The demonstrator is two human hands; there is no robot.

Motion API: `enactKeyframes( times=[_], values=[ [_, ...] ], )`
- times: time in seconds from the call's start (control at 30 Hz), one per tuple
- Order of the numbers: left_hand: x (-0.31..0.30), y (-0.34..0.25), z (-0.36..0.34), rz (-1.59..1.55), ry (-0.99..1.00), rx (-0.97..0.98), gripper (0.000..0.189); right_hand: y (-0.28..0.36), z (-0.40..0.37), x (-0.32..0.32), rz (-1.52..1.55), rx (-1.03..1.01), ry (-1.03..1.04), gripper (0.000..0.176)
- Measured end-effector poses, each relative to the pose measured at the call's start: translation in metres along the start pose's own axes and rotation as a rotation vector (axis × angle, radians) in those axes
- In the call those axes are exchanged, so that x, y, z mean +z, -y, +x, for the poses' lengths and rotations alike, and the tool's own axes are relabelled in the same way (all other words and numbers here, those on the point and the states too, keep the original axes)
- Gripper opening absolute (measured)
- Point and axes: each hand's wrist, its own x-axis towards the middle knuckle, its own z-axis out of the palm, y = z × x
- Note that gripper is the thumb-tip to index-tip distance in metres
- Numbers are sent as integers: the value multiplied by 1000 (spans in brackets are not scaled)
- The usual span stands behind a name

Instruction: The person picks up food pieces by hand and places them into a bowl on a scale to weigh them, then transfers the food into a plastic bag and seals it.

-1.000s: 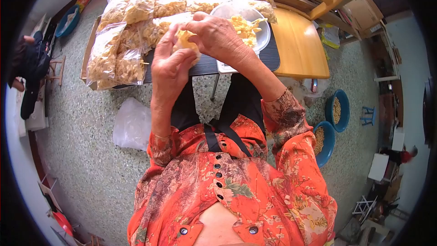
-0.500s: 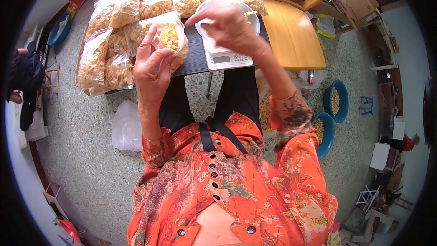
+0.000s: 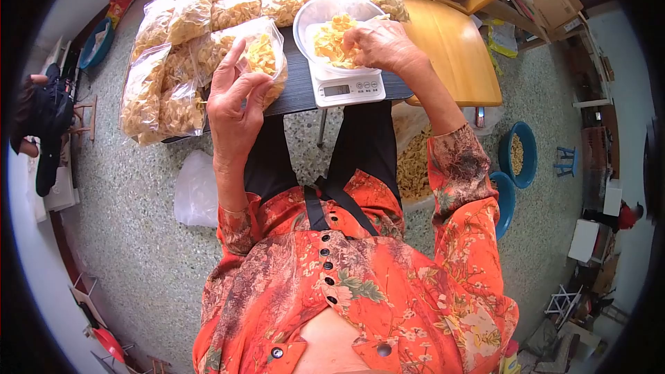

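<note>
My left hand (image 3: pixel 234 104) grips the rim of a clear plastic bag (image 3: pixel 280 77) between thumb and fingers. Its mouth is open, and pale yellow dried flakes show inside. My right hand (image 3: pixel 389 46) reaches into a round white bowl (image 3: pixel 302 26), its fingers closed on some of the yellow flakes (image 3: pixel 332 40) there; the fingertips are partly hidden. Under the bowl is a white kitchen scale (image 3: pixel 348 91) with a small display and buttons.
Several filled bags (image 3: pixel 239 8) cover the left and back of the dark table (image 3: pixel 296 73). A wooden chair (image 3: pixel 450 55) adjoins it on the right. Blue basins (image 3: pixel 521 156) and a large bag of flakes (image 3: pixel 415 170) sit on the floor. Another person (image 3: pixel 47 131) is at far left.
My right hand has moved from above the bowl's left side, near the bag, to the bowl's right side and down among the flakes. My left hand still holds the bag.
</note>
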Motion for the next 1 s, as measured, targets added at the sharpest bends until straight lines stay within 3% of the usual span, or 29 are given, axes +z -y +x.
enactKeyframes(
  times=[0.07,0.27,0.37,0.47,0.5,0.57,0.63,0.7,0.83,0.87,0.9,1.0],
  values=[
    [1,-1,0,-5,3,-1,14,-1,1,6,5,1,18,28],
    [4,-3,0,4,30,-19,10,-15,10,17,30,-106,-206,16],
    [5,-2,0,4,22,-6,11,-25,11,8,251,-146,-367,13],
    [5,-4,0,-19,15,-14,11,-35,7,2,1106,16,-298,17],
    [5,-4,0,-12,16,-13,11,-35,7,3,1102,14,-306,17],
    [6,-5,0,-7,13,-10,11,-31,5,3,1740,189,-322,21],
    [7,-6,1,-51,28,-31,12,-31,3,6,1850,204,-313,25],
    [9,-5,1,-61,28,-27,12,-31,2,13,2100,67,-219,28],
    [10,-6,0,-46,29,-4,13,29,-3,-2,1983,42,-312,25],
    [12,-5,-1,-61,24,-7,14,47,0,0,1823,15,-392,26],
    [13,-5,-2,-52,22,-11,14,56,4,4,1664,-135,-418,28],
    [16,-6,-5,-32,-17,20,15,90,9,5,1084,-175,-542,32]
  ],
)
